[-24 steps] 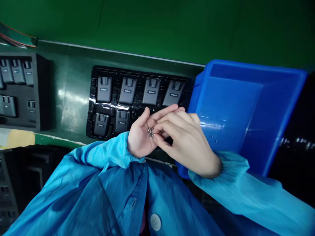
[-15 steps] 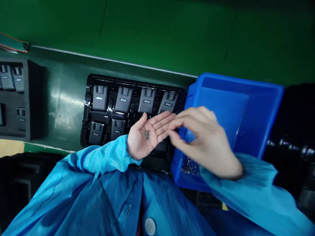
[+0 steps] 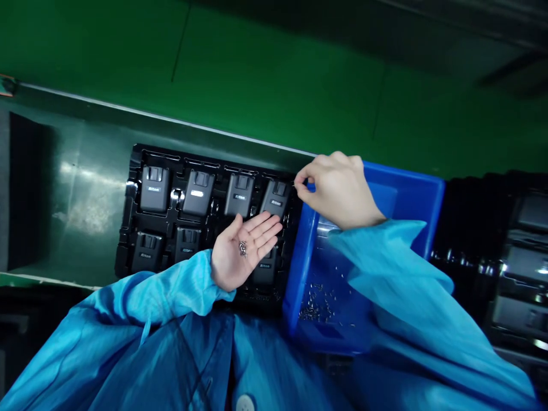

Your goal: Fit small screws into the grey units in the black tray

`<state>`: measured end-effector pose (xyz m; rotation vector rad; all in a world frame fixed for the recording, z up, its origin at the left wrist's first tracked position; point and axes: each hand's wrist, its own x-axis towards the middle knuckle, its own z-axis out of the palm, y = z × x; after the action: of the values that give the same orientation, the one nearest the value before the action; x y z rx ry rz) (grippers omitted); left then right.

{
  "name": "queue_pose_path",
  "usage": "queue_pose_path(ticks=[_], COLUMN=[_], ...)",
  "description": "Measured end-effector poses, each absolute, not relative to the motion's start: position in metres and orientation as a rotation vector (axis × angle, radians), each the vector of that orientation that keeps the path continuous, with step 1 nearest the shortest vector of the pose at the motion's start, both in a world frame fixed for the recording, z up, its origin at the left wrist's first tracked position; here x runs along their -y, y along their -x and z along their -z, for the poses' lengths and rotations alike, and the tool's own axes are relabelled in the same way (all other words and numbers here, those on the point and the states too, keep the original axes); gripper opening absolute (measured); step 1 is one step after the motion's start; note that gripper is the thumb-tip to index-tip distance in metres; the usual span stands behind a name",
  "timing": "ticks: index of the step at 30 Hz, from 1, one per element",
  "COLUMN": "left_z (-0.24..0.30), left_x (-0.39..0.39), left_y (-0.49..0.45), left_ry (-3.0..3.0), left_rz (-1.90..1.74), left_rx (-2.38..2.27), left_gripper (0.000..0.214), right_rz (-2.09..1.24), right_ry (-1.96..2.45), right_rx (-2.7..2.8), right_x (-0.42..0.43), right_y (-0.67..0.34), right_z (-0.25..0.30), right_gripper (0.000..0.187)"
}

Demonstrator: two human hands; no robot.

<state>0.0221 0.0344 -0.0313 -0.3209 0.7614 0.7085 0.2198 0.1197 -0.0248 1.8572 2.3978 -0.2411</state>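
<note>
My left hand [image 3: 240, 251] is palm up with its fingers stretched out, over the front of a black plastic tray [image 3: 122, 251]. A small pile of metal screws [image 3: 243, 249] lies loose on that palm. My right hand [image 3: 334, 185] is closed in a pinch above the left rim of a blue bin [image 3: 295, 262], beside the tray's back right corner. A tiny sliver shows at its fingertips and looks like one of the screws. Several dark grey cases marked "Riton" sit in the tray's pockets, the nearest being this case [image 3: 275, 196]. My left hand partly hides the front row.
Many loose screws [image 3: 314, 305] lie on the bin's floor. A dark foam block [image 3: 28, 194] stands at the left. More grey cases [image 3: 522, 265] are at the far right. Behind the tray runs a pale ledge edge [image 3: 171, 119], with a green surface [image 3: 265, 74] beyond it.
My right hand has left my left hand's fingers and moved up to the back right of the tray, still pinching. The view has shifted, showing more screws in the bin.
</note>
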Motion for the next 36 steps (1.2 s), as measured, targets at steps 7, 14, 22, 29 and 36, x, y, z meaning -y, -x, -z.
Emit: queue_pose_path(ticks=[7,14,22,29,36], left_z=[0.033,0.033,0.032,0.034,0.034], left_x=[-0.035,-0.033,-0.032,-0.032,-0.032], left_y=[-0.022,-0.022,-0.024,-0.025,-0.024], left_ry=[0.338,0.322,0.320,0.314,0.300], left_rz=[-0.721,-0.730,-0.738,-0.741,-0.737], left_rx=[-0.759,-0.757,-0.774,-0.769,-0.775], left_gripper=[0.066,0.066,0.065,0.065,0.065], right_rz=[0.077,0.016,0.112,0.261,0.297], right_ry=[-1.726,-1.799,-1.932,-1.966,-1.856], right_rx=[-2.448,-2.524,-2.564,-2.397,-2.339], right_x=[-0.122,-0.104,-0.108,-0.128,-0.142], right_y=[-0.217,-0.215,-0.220,-0.215,-0.211], right_z=[0.030,0.036,0.045,0.037,0.033], right_gripper=[0.021,0.037,0.028,0.021,0.017])
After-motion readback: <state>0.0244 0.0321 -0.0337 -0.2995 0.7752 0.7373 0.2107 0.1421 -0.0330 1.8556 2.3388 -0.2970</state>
